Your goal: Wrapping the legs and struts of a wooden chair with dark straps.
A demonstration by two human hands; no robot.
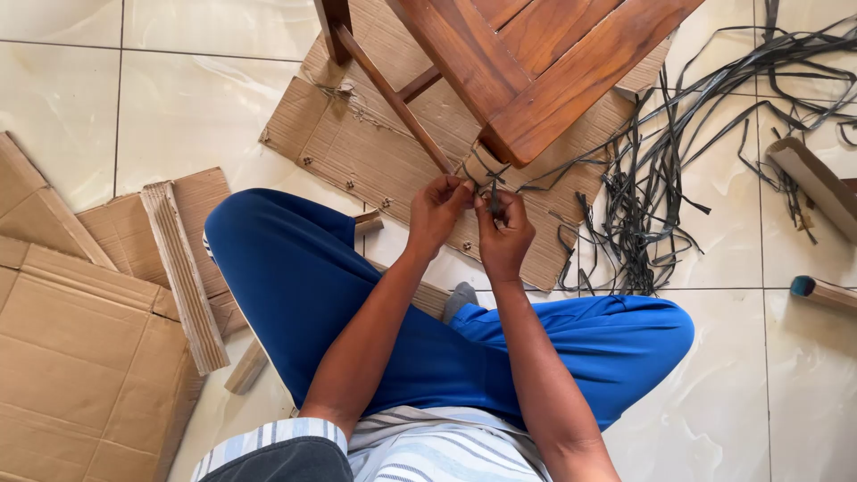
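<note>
Pinching a dark strip [490, 198] running upright toward the chair leg [486, 165], both hands [470, 214] hold it.

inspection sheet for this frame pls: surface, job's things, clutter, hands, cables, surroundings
surface: pale tiled floor, partly covered by flattened cardboard sheets.
job's things: wooden chair frame lying over the cardboard; a dark strip pinched at its wrapped leg end.
clutter: loose pile of dark strips on the floor at right; folded cardboard and a corrugated cardboard strip at left.
hands: left hand and right hand close together at the chair leg, fingers closed on the strip.
cables: nothing seen.
surroundings: wooden pieces at the right edge; the person sits cross-legged in blue trousers.
</note>
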